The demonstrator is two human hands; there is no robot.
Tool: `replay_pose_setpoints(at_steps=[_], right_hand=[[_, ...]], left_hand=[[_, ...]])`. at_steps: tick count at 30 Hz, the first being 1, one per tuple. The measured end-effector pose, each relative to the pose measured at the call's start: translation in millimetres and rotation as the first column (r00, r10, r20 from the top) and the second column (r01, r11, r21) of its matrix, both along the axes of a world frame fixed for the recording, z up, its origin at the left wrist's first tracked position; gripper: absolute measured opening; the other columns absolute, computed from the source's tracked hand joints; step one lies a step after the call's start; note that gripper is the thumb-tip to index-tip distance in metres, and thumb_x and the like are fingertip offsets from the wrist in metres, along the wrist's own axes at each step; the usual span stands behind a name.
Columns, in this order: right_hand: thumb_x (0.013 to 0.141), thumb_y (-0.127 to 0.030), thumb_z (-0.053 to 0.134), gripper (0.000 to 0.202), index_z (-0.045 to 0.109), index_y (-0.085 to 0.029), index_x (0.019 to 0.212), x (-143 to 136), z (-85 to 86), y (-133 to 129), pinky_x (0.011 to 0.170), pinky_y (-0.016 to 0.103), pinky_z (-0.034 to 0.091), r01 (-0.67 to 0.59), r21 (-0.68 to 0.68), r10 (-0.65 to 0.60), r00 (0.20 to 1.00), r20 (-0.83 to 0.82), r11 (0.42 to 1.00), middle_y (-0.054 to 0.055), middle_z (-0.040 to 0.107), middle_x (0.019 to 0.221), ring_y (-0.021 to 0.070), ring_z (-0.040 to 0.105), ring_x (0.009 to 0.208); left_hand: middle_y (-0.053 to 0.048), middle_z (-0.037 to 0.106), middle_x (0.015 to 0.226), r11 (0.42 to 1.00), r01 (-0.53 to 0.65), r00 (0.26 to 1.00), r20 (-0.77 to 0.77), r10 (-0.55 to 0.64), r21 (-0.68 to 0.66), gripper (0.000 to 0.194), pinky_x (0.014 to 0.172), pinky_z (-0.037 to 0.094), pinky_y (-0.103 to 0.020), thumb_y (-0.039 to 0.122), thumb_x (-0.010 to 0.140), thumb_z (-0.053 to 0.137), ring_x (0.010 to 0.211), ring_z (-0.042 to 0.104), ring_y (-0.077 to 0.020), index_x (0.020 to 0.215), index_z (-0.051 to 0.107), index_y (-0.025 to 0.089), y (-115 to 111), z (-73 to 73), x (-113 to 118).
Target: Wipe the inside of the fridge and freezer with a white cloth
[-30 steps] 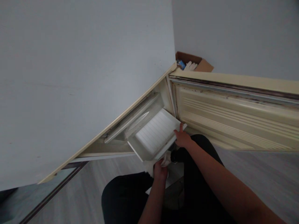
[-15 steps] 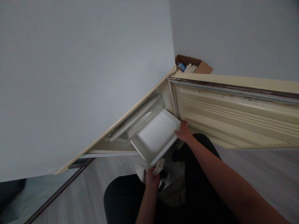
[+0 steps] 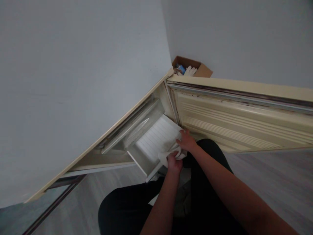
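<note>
A white drawer [image 3: 157, 135] with a ribbed bottom sticks out of a low fridge compartment [image 3: 105, 158], tilted in the view. My left hand [image 3: 174, 163] is closed around a crumpled whitish cloth [image 3: 164, 157], which lies against the drawer's front edge near its right end. Close beside it, my right hand [image 3: 187, 141] grips the drawer's right front corner, thumb towards the inside. The cloth hides part of the front wall. Behind the drawer, a translucent pull-out front [image 3: 130, 127] sits in the compartment.
To the right the cream fridge door [image 3: 234, 117] stands wide open, with dark stains along its seal. Behind the hinge is a cardboard box [image 3: 206, 70] holding white gloves [image 3: 190, 71] and a blue can [image 3: 181, 68]. My knees flank the drawer above the wood-look floor [image 3: 80, 199].
My left hand has moved the cloth from the drawer's left front corner along the front edge to the right, up beside my right hand. The right hand keeps its grip. The view has shifted slightly.
</note>
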State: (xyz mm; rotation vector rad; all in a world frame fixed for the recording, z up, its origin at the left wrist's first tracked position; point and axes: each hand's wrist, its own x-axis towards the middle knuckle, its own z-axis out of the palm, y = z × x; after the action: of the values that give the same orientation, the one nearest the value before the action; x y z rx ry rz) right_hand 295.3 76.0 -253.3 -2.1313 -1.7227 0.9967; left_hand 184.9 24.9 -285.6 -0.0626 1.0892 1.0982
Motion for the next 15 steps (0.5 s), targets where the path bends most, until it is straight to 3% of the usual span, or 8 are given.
replay_pose_setpoints(at_steps=[4, 8, 11, 15], right_hand=[[0.09, -0.026, 0.062, 0.028, 0.06, -0.013, 0.115, 19.7, 2.3, -10.7, 0.085, 0.032, 0.047, -0.048, 0.167, 0.052, 0.998, -0.02, 0.985, 0.015, 0.06, 0.119, 0.0244, 0.064, 0.099], [0.087, -0.02, 0.067, 0.004, 0.064, -0.017, 0.088, 35.6, 1.3, -15.0, 0.072, 0.025, 0.042, -0.225, 0.226, 0.275, 0.937, -0.217, 0.948, 0.003, 0.066, 0.084, 0.0158, 0.06, 0.078], [0.088, -0.022, 0.066, 0.006, 0.064, -0.017, 0.088, 35.2, -3.5, -16.2, 0.067, 0.024, 0.041, -0.249, 0.193, 0.31, 0.848, -0.43, 0.949, 0.0, 0.065, 0.077, 0.0133, 0.058, 0.071], [0.081, -0.025, 0.071, 0.022, 0.058, -0.017, 0.096, 30.0, -6.8, -13.2, 0.062, 0.022, 0.041, -0.176, 0.068, 0.175, 0.715, -0.677, 0.982, -0.003, 0.061, 0.076, 0.0123, 0.055, 0.068]], left_hand=[[-0.009, 0.077, 0.098, 0.996, 0.069, 0.998, 0.005, -0.069, 0.055, 0.042, 0.085, 0.059, -0.031, 0.004, 0.074, 0.055, 0.084, 0.074, -0.0185, 0.112, 0.07, 0.012, 4.7, 15.7, 23.4], [-0.008, 0.077, 0.098, 0.988, 0.122, 0.992, -0.037, -0.119, 0.098, 0.04, 0.087, 0.056, -0.032, 0.008, 0.071, 0.061, 0.087, 0.074, -0.0196, 0.11, 0.07, 0.014, -8.7, 24.2, 28.6], [-0.008, 0.077, 0.103, 0.969, 0.169, 0.976, -0.168, -0.139, 0.179, 0.038, 0.092, 0.053, -0.033, 0.013, 0.069, 0.067, 0.098, 0.073, -0.0215, 0.107, 0.07, 0.016, -20.3, 30.4, 21.5], [-0.004, 0.076, 0.105, 0.945, 0.294, 0.855, -0.481, -0.194, 0.142, 0.034, 0.096, 0.049, -0.03, 0.015, 0.07, 0.072, 0.103, 0.069, -0.0202, 0.104, 0.071, 0.019, -25.7, 41.3, 2.2]])
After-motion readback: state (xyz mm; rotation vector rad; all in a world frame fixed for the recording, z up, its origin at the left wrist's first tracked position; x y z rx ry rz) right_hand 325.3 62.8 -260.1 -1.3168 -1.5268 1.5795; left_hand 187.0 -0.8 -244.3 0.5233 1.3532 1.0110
